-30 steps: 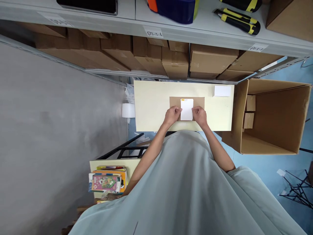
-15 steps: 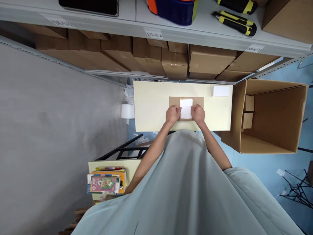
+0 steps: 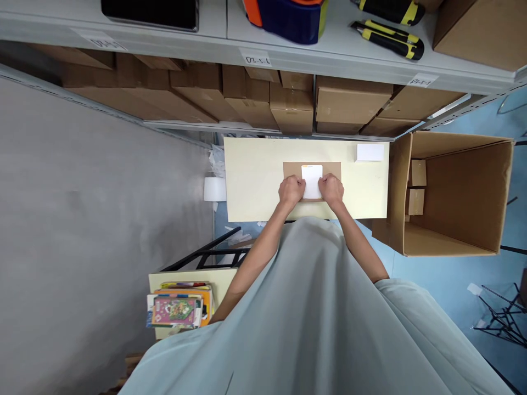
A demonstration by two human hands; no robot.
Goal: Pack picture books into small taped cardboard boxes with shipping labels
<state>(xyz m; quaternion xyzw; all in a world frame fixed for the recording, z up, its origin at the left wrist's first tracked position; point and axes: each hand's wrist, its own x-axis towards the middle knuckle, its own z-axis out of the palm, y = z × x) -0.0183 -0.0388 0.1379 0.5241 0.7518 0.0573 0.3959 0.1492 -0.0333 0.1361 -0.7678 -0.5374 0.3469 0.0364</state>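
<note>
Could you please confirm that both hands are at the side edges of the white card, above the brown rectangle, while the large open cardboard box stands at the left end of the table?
Not quite: in the head view, the large open cardboard box stands at the right end of the table. The rest is right.

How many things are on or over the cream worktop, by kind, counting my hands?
Hands: 2 (left hand, right hand)
White card, between the hands: 1
Brown cardboard piece, under the card: 1
White block, toward the far right corner: 1
Total: 5
</note>
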